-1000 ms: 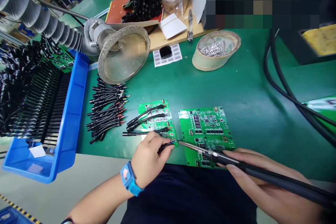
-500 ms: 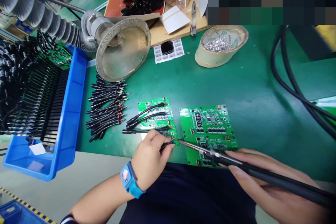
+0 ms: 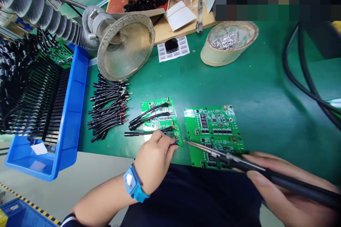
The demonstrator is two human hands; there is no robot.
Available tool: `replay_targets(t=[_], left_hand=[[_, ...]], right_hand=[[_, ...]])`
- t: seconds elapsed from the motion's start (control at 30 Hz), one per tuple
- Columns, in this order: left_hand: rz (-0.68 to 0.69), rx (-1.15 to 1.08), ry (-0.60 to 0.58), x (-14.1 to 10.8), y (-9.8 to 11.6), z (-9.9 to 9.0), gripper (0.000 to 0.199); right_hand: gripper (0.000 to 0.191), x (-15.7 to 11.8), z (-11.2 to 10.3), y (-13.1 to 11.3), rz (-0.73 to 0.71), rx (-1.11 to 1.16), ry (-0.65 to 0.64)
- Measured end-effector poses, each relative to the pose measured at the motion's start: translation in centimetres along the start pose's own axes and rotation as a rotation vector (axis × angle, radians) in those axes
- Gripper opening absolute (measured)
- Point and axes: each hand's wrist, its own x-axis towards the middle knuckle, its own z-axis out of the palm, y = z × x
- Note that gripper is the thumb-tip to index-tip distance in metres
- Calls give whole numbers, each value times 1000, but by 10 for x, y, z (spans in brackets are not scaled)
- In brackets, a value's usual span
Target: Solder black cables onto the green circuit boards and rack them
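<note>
My left hand (image 3: 154, 158), with a blue wrist strap (image 3: 132, 183), pinches a short black cable (image 3: 175, 142) at the lower right edge of the left green circuit board (image 3: 157, 124). Most of that cable is hidden under my fingers. Other black cables (image 3: 150, 113) lie across the same board, their wire ends at its right edge. My right hand (image 3: 287, 188) holds a soldering iron (image 3: 247, 165) like a pen. Its tip is just right of the left board, apart from the pinched wires. Beneath the iron lies a second green board (image 3: 215, 122) with digit displays.
A pile of black cables (image 3: 109, 110) lies left of the boards, beside a blue bin (image 3: 71, 113) packed with boards and cables. A fume extraction hood (image 3: 126, 48) hangs over the pile. Farther back are a tape roll core (image 3: 218, 55) with silvery bits and a label sheet (image 3: 173, 49).
The soldering iron has drawn back to the right, its tip leaving the pinched wires. My left hand stays nearly in place. The view has shifted slightly.
</note>
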Motion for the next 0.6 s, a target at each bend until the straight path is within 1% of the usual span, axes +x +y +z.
replay_targets(t=[0.07, 0.1, 0.17, 0.33, 0.43, 0.53, 0.6], left_hand=[[9, 15, -2, 0, 0, 0, 10], [13, 25, -5, 0, 0, -1, 10], [25, 44, -9, 0, -1, -1, 10], [55, 55, -2, 2, -3, -2, 14], [70, 44, -5, 1, -2, -4, 16], [83, 76, 2, 0, 0, -5, 19], [94, 158, 18, -1, 3, -5, 20]], right_hand=[[22, -2, 0, 6, -89, 25, -39], [24, -3, 1, 8, -124, 21, -49], [21, -2, 2, 9, -170, -4, -46], [17, 6, 3, 2, -216, -88, -125], [15, 8, 3, 1, -306, -122, -78], [16, 8, 2, 2, -316, -160, -91], [17, 7, 1, 2, -294, -168, -118]])
